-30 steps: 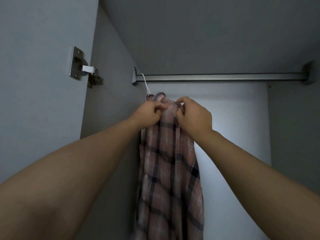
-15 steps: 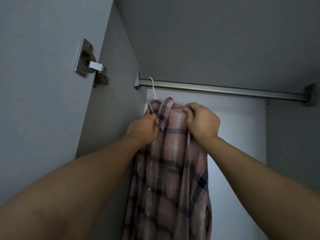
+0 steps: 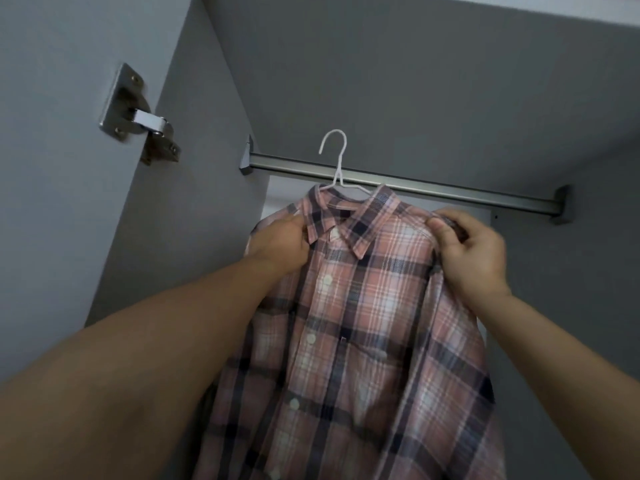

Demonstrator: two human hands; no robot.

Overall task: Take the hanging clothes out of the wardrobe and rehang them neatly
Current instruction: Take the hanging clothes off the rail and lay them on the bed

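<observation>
Both hands, left (image 3: 280, 245) and right (image 3: 467, 251), pinch the plaid shirt (image 3: 363, 323) at its shoulders, its hanger (image 3: 337, 161) hook off the rail (image 3: 433, 188); next, I'd guess, carry it out of the wardrobe.

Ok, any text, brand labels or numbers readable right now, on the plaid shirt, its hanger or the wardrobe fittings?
None can be read.
Pink-and-navy plaid button-up shirt: no label or tag shows, and the inside of the collar is too blurred to tell.
White wire hanger: no marking.
Silver metal door hinge: screws only, no stamp legible.
Grey metal wardrobe rail: plain.
</observation>
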